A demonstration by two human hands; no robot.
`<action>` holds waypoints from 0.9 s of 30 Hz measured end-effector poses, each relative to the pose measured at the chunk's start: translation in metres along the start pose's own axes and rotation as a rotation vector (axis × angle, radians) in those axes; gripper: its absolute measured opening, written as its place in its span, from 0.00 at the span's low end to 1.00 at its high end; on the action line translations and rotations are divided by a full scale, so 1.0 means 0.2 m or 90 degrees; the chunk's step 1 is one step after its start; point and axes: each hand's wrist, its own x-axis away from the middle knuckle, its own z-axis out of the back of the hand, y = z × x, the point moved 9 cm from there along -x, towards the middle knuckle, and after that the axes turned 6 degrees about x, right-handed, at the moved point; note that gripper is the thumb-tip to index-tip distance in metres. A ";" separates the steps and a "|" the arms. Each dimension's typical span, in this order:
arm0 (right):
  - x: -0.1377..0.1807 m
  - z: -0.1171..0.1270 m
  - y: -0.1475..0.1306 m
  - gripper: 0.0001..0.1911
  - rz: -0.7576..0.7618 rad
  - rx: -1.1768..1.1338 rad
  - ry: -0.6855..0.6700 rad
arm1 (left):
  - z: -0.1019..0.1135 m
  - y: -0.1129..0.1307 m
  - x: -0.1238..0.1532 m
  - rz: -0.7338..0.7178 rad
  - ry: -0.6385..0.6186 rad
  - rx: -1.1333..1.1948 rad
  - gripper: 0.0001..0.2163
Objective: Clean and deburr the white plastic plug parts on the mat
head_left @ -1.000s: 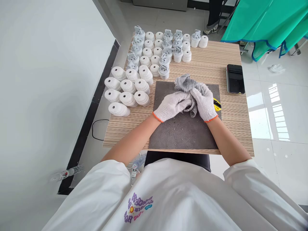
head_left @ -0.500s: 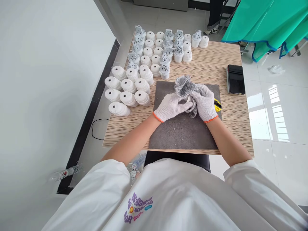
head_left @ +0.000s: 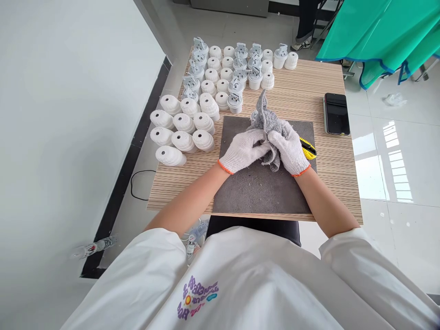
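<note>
Both my hands wear white knit gloves with orange cuffs. My left hand (head_left: 242, 150) and my right hand (head_left: 289, 150) meet over a dark grey mat (head_left: 254, 192) and are both closed on a crumpled grey cloth (head_left: 266, 120). A corner of the cloth sticks up above my fingers. Whatever may be inside the cloth is hidden. A yellow and black utility knife (head_left: 308, 147) lies on the mat just right of my right hand.
Rows of white ribbed plastic housings (head_left: 182, 126) and smaller white parts with grey fittings (head_left: 233, 68) fill the table's far left. A black phone (head_left: 336, 113) lies at the right on the striped wooden table (head_left: 330, 174). A green drape (head_left: 378, 32) hangs beyond.
The hands kept working the cloth in place; its upper corner has risen into a peak, and my right hand shifted slightly left, uncovering more of the knife.
</note>
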 end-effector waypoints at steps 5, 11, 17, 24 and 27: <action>0.00 0.03 -0.01 0.26 -0.007 0.030 0.038 | -0.02 -0.04 0.01 0.026 0.028 -0.047 0.09; -0.02 0.11 0.01 0.22 0.017 0.043 0.129 | -0.04 0.03 0.02 -0.007 -0.037 -0.009 0.12; -0.01 -0.01 0.02 0.32 0.007 -0.052 -0.013 | 0.00 0.04 0.01 -0.013 -0.019 -0.003 0.09; 0.01 -0.01 -0.03 0.36 0.007 0.009 -0.021 | -0.01 -0.03 0.00 0.059 -0.027 -0.068 0.14; 0.02 -0.01 -0.02 0.31 0.003 -0.007 -0.022 | -0.02 -0.05 0.01 0.084 -0.026 -0.090 0.18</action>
